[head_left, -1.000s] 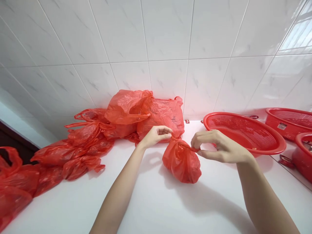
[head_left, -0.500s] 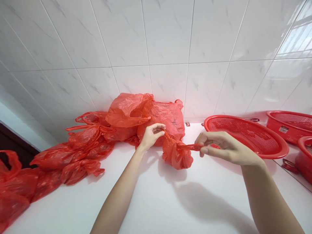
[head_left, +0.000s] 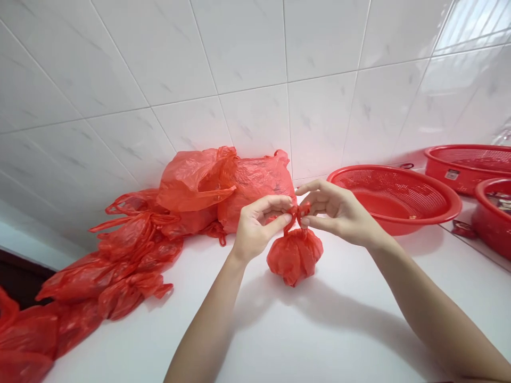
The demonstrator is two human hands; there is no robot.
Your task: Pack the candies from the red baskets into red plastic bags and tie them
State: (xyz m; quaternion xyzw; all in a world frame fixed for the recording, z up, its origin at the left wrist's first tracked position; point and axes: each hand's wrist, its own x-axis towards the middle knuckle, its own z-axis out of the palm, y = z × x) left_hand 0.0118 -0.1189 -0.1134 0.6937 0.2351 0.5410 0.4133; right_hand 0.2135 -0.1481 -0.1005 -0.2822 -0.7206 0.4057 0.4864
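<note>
A small, tightly gathered red plastic bag (head_left: 294,257) sits on the white counter (head_left: 339,319), its contents hidden. Its handles rise into a small knotted loop (head_left: 293,217) at the top. My left hand (head_left: 258,227) pinches the left side of that loop between thumb and fingers. My right hand (head_left: 331,207) pinches the right side, and the two hands nearly meet above the bag. Directly behind my hands lies a larger, bulging red plastic bag (head_left: 255,191).
A heap of several red plastic bags (head_left: 131,250) spreads along the counter to the left. A red mesh colander (head_left: 393,197) stands just right of my right hand, with further red basins (head_left: 465,167) beyond it. White tiles (head_left: 247,64) form the wall behind.
My hands have moved together, from holding the handles stretched sideways to pinching them above the bag. The handles now form a short loop, and the small bag looks rounder.
</note>
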